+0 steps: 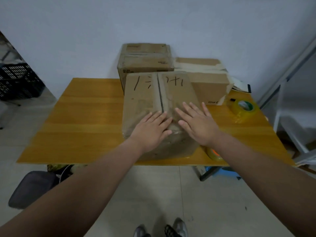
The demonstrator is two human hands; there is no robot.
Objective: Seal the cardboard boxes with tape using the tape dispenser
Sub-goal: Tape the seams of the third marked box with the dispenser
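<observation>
A brown cardboard box [145,93] with black marker strokes on top stands at the near middle of the wooden table [85,120]. Its two top flaps meet at a dark centre seam. My left hand [152,129] lies flat on the near end of the left flap, fingers straight. My right hand [196,124] presses flat on the right flap beside the seam. A roll of clear yellowish tape [243,108] rests on the table to the right. Another tape roll or dispenser [213,153] shows partly under my right wrist at the table's front edge.
Two more cardboard boxes stand at the back: a stacked one [145,60] and a taped one [208,82] to its right. A black crate [17,82] stands far left, a dark stool [32,189] on the floor, and a blue stool [220,173] under the table.
</observation>
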